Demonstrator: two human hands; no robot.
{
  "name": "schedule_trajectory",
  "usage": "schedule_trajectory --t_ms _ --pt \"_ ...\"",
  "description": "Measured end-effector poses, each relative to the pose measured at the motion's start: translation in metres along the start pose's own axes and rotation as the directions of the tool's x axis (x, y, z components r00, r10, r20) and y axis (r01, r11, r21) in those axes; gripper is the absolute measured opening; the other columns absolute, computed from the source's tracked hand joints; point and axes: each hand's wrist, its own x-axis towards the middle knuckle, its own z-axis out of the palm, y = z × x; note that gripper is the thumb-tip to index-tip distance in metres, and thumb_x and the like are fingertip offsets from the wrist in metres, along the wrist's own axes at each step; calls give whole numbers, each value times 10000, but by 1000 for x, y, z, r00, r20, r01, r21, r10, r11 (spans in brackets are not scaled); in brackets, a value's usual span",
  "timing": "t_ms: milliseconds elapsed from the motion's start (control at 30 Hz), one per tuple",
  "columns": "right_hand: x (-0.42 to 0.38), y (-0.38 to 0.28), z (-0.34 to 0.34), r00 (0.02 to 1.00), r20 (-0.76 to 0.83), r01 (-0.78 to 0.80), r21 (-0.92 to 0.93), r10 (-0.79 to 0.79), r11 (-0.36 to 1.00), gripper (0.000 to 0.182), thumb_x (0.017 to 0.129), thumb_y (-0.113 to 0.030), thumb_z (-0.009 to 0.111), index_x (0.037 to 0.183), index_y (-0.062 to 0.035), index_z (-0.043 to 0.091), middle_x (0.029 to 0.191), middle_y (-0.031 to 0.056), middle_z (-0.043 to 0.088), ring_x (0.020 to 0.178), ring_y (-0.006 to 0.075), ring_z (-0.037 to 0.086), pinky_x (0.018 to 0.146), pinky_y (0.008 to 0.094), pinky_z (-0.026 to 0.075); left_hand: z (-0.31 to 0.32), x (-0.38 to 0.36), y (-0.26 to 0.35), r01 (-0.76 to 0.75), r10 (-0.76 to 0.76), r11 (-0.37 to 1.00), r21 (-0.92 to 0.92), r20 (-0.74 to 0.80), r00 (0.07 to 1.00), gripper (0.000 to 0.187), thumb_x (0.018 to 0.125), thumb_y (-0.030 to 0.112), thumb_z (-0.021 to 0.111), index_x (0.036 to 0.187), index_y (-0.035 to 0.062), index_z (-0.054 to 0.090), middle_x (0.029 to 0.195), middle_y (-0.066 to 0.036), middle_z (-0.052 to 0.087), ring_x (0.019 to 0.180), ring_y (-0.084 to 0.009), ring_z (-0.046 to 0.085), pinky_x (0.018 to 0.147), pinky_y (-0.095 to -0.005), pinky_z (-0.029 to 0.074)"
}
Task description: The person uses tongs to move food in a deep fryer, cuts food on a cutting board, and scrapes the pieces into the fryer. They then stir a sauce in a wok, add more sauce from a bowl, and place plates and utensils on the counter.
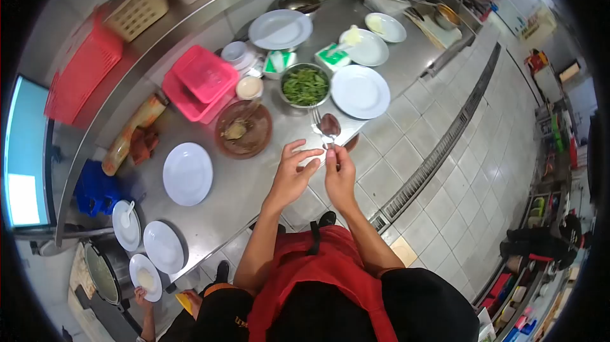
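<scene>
My right hand point(340, 175) pinches the handles of a spoon point(329, 125) and a fork point(316, 115), whose heads point away from me over the counter's front edge. Just left of it, my left hand point(293, 173) has its fingers apart and holds nothing. Beyond the spoon and fork stands a metal bowl of green leaves point(305, 85), with a white plate point(360, 92) to its right. A brown clay bowl point(244, 129) with some pale mash and a utensil sits farther left.
A steel counter point(248, 186) carries several white plates, such as one at left point(187, 174), and pink baskets point(202, 78). At lower left another person's hand point(143, 296) holds a plate of rice point(146, 278) by a large pot point(101, 272). A floor drain point(438, 142) runs right.
</scene>
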Motion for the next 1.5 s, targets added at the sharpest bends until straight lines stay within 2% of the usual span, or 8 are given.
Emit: schedule_trajectory --t_ms 167,300,467,700,867,1133,1267,1500 --pt "85 31 -89 994 -64 -102 -313 86 944 353 880 -346 488 831 -4 561 630 117 559 618 213 571 570 321 444 26 -12 -53 -54 42 985 165 74 996 259 847 163 552 1095 99 582 1162 -94 439 1097 -203 442 830 -295 437" --pt "168 85 -124 996 -87 -66 -605 16 793 401 852 -385 479 743 -11 573 687 183 596 642 340 577 607 404 438 21 -58 -92 546 -549 832 -101 -5 836 243 850 160 535 1079 98 585 1031 -32 559 925 -164 530 760 -304 452" --pt "259 112 -128 999 -15 -37 -819 42 573 322 823 -303 475 780 -15 613 754 206 623 725 366 607 674 447 477 27 -78 -94 707 -736 673 -218 -106 668 237 861 181 508 1078 122 580 963 0 547 855 -127 520 716 -284 458" --pt "290 135 -129 999 43 43 -825 -13 564 187 756 -189 544 797 -23 621 827 186 594 769 380 575 678 444 473 48 -9 -115 714 -731 682 -161 -161 663 237 873 224 521 1082 128 577 983 -20 564 864 -128 535 700 -290 464" --pt "308 129 -128 967 243 249 -863 -72 440 193 692 -59 559 879 -36 603 883 167 554 789 368 517 679 443 459 62 55 -100 604 -603 797 -20 -105 791 269 871 221 527 1105 91 552 1092 -62 529 885 -173 558 732 -294 463" --pt "293 116 -118 870 374 478 -798 -321 367 67 708 -127 568 723 -68 594 818 71 523 796 276 460 632 410 350 87 94 -77 606 -607 794 -50 -109 787 252 873 186 509 1099 82 550 1088 -61 529 890 -172 553 728 -296 468" --pt "283 132 -116 838 483 540 -803 -254 252 79 696 -114 534 706 -71 599 806 60 536 802 257 470 643 400 351 100 105 -69 642 -646 764 -73 -84 759 244 871 186 513 1090 84 553 1091 -56 528 888 -167 551 724 -296 469" --pt "288 122 -112 877 403 481 -744 -263 464 118 709 -83 522 804 -58 588 798 73 537 794 266 476 663 382 365 107 117 -69 576 -578 816 -58 -122 807 233 862 153 525 1079 72 552 1080 -82 522 860 -175 564 696 -274 471"
